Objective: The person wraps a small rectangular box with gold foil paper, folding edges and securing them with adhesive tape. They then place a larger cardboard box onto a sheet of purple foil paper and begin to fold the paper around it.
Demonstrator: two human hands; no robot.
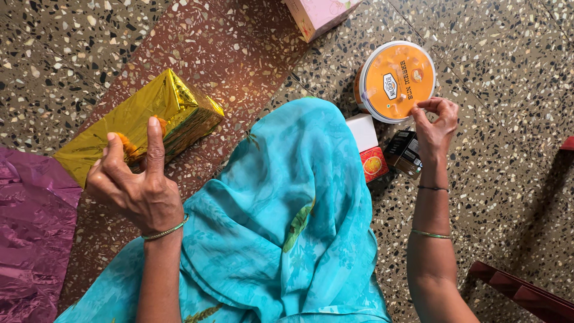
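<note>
Head view: a seated person, lap covered in turquoise cloth, works on a gold box on the floor.

Left hand hovers over the near end of the gold box, thumb up and fingers pinched together on a small orange tuft; whether that tuft is fixed to the box cannot be told. The box lies tilted on the speckled floor, left of the cloth. Right hand rests at the rim of an orange-lidded tub, its fingertips closed together on something too small to make out. Just beside it sit a dark carton and a white-and-red carton. Purple foil lies at far left, a pink box at top. Risks, as a judgement: the slick foil may let the tuft slip or tear, and with attention split between both hands, the tiny pinched item could drop and be lost against the speckled floor.
</note>
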